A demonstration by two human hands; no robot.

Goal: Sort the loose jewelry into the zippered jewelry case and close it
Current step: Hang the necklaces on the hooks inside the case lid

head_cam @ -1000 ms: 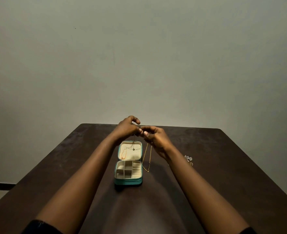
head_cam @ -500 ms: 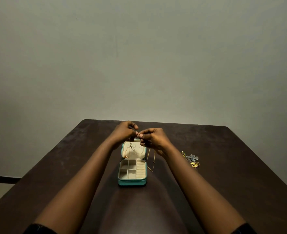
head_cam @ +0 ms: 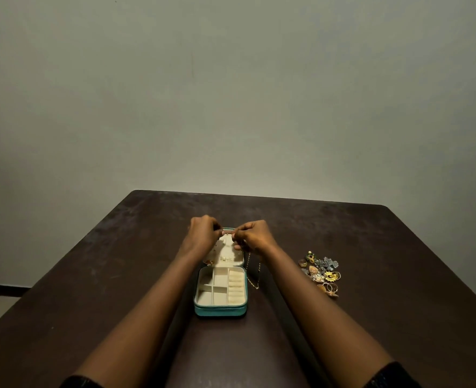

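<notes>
A teal jewelry case [head_cam: 220, 310] lies open in the middle of the table, cream compartments toward me and its lid [head_cam: 225, 257] raised behind them. My left hand [head_cam: 202, 233] and my right hand [head_cam: 255, 236] meet at the lid's top edge, fingertips pinched together. A thin gold necklace [head_cam: 252, 278] hangs from my right hand and trails down on the table beside the case's right wall. What my left fingers pinch is too small to make out. Small pieces sit in the lid's lower part.
A pile of loose jewelry [head_cam: 322, 273], rings, brooches and earrings, lies on the dark brown table [head_cam: 399, 275] to the right of my right forearm. A plain grey wall stands behind the table's far edge.
The view has tilted down, so the jewelry pile shows in full. Both hands have lowered from above the case to the lid's top edge, the necklace still hanging from the right hand.
</notes>
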